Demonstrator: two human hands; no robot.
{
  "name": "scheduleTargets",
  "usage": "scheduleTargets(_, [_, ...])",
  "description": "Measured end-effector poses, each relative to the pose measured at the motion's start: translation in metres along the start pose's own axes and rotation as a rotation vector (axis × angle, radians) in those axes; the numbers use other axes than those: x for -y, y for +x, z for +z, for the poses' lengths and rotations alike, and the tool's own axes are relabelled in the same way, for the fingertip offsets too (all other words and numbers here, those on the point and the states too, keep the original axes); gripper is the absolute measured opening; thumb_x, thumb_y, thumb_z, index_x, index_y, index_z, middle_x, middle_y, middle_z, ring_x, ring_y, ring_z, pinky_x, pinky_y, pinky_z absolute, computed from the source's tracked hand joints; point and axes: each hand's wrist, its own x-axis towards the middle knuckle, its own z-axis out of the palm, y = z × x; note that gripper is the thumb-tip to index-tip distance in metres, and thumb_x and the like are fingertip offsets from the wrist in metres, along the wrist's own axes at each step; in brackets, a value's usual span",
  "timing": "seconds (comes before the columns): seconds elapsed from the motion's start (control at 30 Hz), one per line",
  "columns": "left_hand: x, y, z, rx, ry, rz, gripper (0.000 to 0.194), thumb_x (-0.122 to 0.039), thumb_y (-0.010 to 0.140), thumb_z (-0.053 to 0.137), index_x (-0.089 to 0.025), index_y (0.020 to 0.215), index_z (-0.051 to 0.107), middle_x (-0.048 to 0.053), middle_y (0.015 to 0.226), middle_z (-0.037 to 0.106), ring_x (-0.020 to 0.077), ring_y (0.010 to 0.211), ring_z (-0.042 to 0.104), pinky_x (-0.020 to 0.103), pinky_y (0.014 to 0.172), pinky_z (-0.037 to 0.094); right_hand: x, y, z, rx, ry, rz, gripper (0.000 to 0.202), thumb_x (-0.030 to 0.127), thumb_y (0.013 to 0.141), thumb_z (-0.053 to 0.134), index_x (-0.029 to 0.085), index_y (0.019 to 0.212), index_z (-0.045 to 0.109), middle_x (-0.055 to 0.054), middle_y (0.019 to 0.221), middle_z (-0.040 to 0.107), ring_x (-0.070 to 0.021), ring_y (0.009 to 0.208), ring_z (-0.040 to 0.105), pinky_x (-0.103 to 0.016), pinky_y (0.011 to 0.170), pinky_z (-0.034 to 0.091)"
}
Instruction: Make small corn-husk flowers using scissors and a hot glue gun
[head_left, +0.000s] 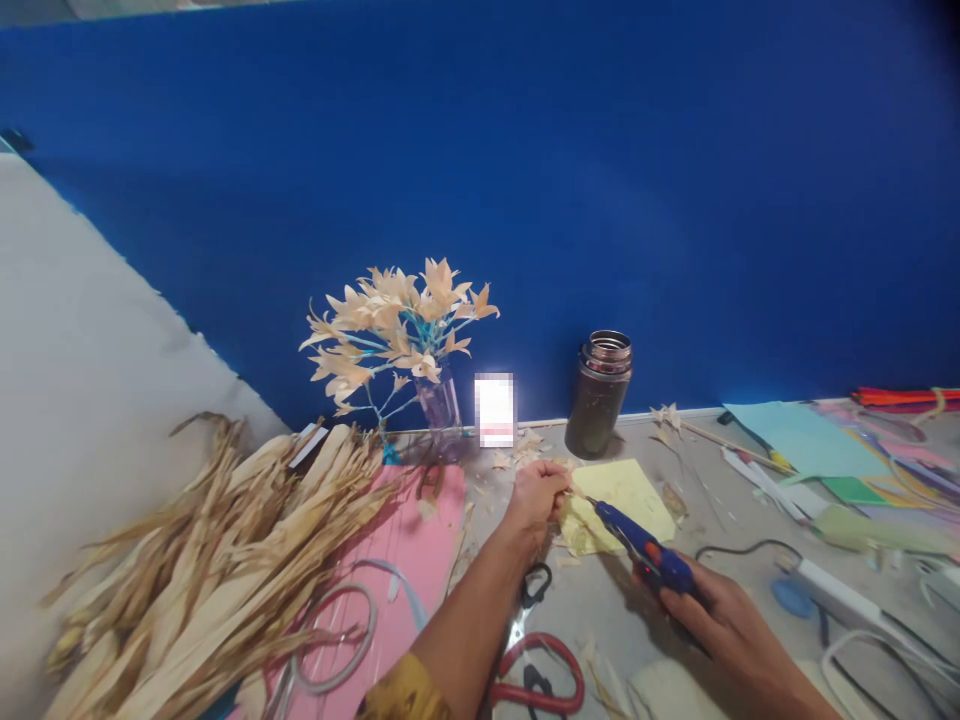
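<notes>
My right hand [701,605] is wrapped round a blue glue gun [646,548] with an orange trigger. Its nozzle points at the fingertips of my left hand [538,490]. The left fingers are pinched together beside the nozzle; what they hold is too small and blurred to name. Below both hands lies a yellow paper sheet [637,495] with a crumpled, pale yellow patch at its left. Under my left forearm are red-handled scissors [544,675], partly hidden, with a smaller black handle loop [536,585] near the wrist.
Dried corn husks [247,530] are heaped at the left, partly over a pink sheet [431,530]. Behind stand husk flowers [405,320] in a clear vase [439,405] and an uncapped dark flask [598,400]. A white power strip [840,595], cables and coloured papers [810,440] occupy the right.
</notes>
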Motion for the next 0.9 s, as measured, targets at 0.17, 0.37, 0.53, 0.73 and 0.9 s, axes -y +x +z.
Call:
scheduleTargets(0.17, [-0.0017, -0.0013, 0.0004, 0.021, -0.008, -0.021, 0.028, -0.024, 0.055, 0.076, -0.017, 0.070, 0.055, -0.003, 0.055, 0.056, 0.0028, 0.040, 0.037, 0.016, 0.039, 0.014, -0.0007, 0.0020, -0.0011, -0.003, -0.041, -0.015, 0.054, 0.057, 0.088, 0.054, 0.014, 0.114, 0.075, -0.010, 0.085, 0.076, -0.0248, 0.074, 0.065, -0.031, 0.066, 0.054])
scheduleTargets(0.37, [-0.0037, -0.0032, -0.0007, 0.048, -0.004, -0.046, 0.026, -0.023, 0.056, 0.076, -0.017, 0.070, 0.055, -0.003, 0.057, 0.056, 0.0028, 0.040, 0.037, 0.017, 0.038, 0.012, 0.0006, 0.0027, -0.0021, 0.005, -0.046, -0.028, 0.050, 0.057, 0.088, 0.055, 0.015, 0.105, 0.077, -0.010, 0.085, 0.076, -0.0250, 0.074, 0.065, -0.032, 0.066, 0.054])
scheduleTargets(0.53, [-0.0040, -0.0043, -0.0005, 0.058, -0.001, -0.066, 0.025, -0.021, 0.056, 0.075, -0.017, 0.071, 0.056, -0.003, 0.056, 0.056, 0.0028, 0.039, 0.037, 0.017, 0.038, 0.012, -0.0008, 0.0023, -0.0014, 0.018, -0.018, -0.011, 0.048, 0.057, 0.089, 0.054, 0.016, 0.100, 0.077, -0.009, 0.083, 0.074, -0.0228, 0.070, 0.062, -0.030, 0.060, 0.050])
scheduleTargets(0.73, [-0.0054, -0.0052, 0.0001, 0.058, -0.016, -0.081, 0.026, -0.022, 0.056, 0.076, -0.017, 0.071, 0.055, -0.003, 0.055, 0.056, 0.0028, 0.039, 0.037, 0.017, 0.038, 0.011, -0.0010, 0.0016, -0.0021, 0.012, -0.009, -0.002, 0.046, 0.055, 0.088, 0.056, 0.014, 0.096, 0.077, -0.009, 0.080, 0.072, -0.0219, 0.067, 0.061, -0.030, 0.058, 0.049])
scheduleTargets(0.9, [-0.0060, -0.0063, 0.0010, 0.059, -0.024, -0.098, 0.025, -0.020, 0.055, 0.074, -0.017, 0.070, 0.055, -0.003, 0.056, 0.057, 0.0024, 0.038, 0.037, 0.017, 0.038, 0.011, 0.0037, 0.0024, -0.0020, 0.022, -0.028, -0.025, 0.046, 0.056, 0.089, 0.055, 0.014, 0.092, 0.075, -0.008, 0.081, 0.071, -0.0230, 0.070, 0.062, -0.030, 0.061, 0.050])
